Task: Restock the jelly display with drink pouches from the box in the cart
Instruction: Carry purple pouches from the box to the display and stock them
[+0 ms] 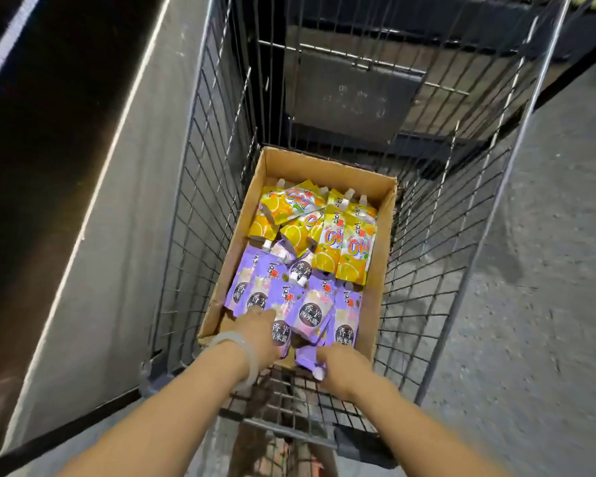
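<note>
In the lower middle of the frame, both hands reach down into the cardboard box (pixel 327 166) that sits on the floor of the wire shopping cart (pixel 461 215). The left hand (pixel 255 333), with a pale bangle (pixel 236 342) on its wrist, grips the near edge of a purple pouch (pixel 281 333), its fingers curled over it; the right hand (pixel 341 368) closes on another of the purple pouches (pixel 307 361) at the box's near end, a white spout poking out just beside it. The box looks well stocked: purple pouches fill its near half and yellow orange-print pouches (pixel 338 242) lie heaped in the far half, toward the centre of the frame. The jelly display itself is not in view, so how much has been shelved cannot be told; judging by the full box, most of the restocking is left, and the step in hand is gathering a batch of purple pouches. At the left of the frame runs a pale grey panel (pixel 117 201) with a dark band beyond it, in the upper left. The right side shows a grey speckled floor (pixel 547 270), dimly lit.
</note>
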A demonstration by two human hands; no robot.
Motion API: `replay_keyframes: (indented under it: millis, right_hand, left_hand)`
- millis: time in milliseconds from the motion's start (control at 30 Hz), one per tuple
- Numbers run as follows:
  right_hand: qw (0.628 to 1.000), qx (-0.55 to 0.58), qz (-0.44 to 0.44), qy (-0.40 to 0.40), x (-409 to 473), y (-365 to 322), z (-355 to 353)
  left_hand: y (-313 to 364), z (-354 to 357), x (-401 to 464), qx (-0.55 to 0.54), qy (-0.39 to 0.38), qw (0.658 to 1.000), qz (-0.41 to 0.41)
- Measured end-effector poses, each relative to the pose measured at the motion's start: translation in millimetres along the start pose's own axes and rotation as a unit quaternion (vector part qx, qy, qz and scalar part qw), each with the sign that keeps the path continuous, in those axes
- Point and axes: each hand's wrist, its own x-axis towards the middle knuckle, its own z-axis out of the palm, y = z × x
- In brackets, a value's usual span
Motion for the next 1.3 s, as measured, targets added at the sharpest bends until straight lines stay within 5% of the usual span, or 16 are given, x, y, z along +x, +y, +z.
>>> replay_keyframes:
  millis: [100,300,467,533,700,833,933,1000,1100,1233,1300]
  right_hand:
    - [0.999,0.05,0.022,-0.004,18,10,-15]
    - [0.965,0.211,0.098,0.119,62,21,-48]
    - [0.945,0.285,0.129,0.099,83,19,-22]
    - [0.922,0.347,0.115,0.126,86,16,-15]
    - [0.867,0.458,0.072,0.183,85,9,-35]
    - [0.801,0.57,0.046,0.178,97,-5,-65]
    - [0.742,0.631,0.107,0.201,115,-12,-67]
    - [0.78,0.56,0.187,0.208,125,-5,-53]
    - [0.839,0.454,0.289,0.083,128,-4,-21]
    - [0.855,0.411,0.307,0.08,132,-18,-7]
    - [0.823,0.455,0.318,0.121,137,-21,-4]
  left_hand:
    - [-2,5,22,-0.004,-0.015,1.0,0.002]
    - [-4,14,59,-0.035,-0.049,0.998,0.002]
    - [5,26,84,-0.151,-0.068,0.986,0.008]
    - [9,30,92,-0.259,-0.059,0.964,-0.033]
    - [5,25,103,-0.539,-0.03,0.835,-0.101]
    - [-6,6,102,-0.545,-0.091,0.832,-0.05]
    - [-17,2,113,-0.521,-0.036,0.85,-0.072]
    - [-29,3,118,-0.514,0.015,0.852,-0.101]
    - [-40,1,111,-0.511,0.049,0.85,-0.115]
    - [-51,8,107,-0.518,0.076,0.845,-0.111]
    - [-55,13,106,-0.524,0.085,0.84,-0.11]
